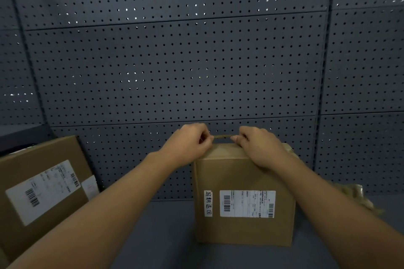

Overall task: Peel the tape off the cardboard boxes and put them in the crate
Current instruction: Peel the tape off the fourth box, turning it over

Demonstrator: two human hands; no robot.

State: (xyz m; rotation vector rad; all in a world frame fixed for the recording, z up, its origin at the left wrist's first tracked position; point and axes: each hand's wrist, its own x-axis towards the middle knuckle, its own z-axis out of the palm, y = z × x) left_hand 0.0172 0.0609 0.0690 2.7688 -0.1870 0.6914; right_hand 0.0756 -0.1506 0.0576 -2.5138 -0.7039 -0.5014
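- We see the upright brown cardboard box [243, 192] standing on the dark grey worktop [170, 236], right of centre, its labelled face towards us.
- A thin brown strip of tape [222, 136] runs left to right just above the box's top far edge, its long axis level across the view.
- Our left hand [188, 144] pinches its left end and our right hand [258, 146] pinches its right end; both sit equally near.
- The white shipping label [247, 204] carries barcodes and print too small to read; a narrow white sticker [208, 203] bears handwritten Chinese characters.
- A second, larger brown cardboard box [43, 188] leans at the left; no crate is in view.
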